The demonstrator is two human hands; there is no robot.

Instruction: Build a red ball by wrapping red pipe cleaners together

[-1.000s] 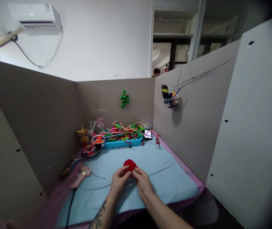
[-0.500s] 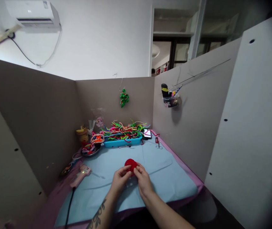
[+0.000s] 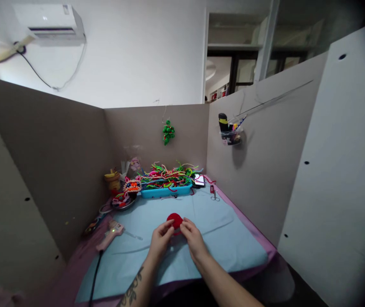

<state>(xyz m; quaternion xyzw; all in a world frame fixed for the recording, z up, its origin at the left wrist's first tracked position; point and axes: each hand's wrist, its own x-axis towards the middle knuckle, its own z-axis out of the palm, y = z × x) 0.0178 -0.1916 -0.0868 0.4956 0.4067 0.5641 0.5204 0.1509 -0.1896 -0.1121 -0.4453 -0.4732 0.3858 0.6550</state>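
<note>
A round, flat red piece [image 3: 173,219], which looks like coiled chenille stem, is held up over the light blue cloth. My left hand [image 3: 160,239] grips its left edge between thumb and fingers. At the right edge, my right hand [image 3: 195,242] is closed in a pinch with its fingertips on the piece. A short red strand [image 3: 177,233] shows just below the disc, between the hands. My fingers hide part of its lower rim.
Behind stands a blue tray [image 3: 166,192] heaped with colourful fuzzy stems. A pink glue gun [image 3: 110,238] with a black cord lies left. Small scissors [image 3: 215,197] and a phone [image 3: 199,180] lie back right. A metal bowl [image 3: 124,206] holds finished pieces. Grey partitions [image 3: 153,149] enclose the table.
My right thumb and fingers have shifted slightly right, so more of the disc shows. The red strand beneath it has come into sight. My left hand keeps its grip.
</note>
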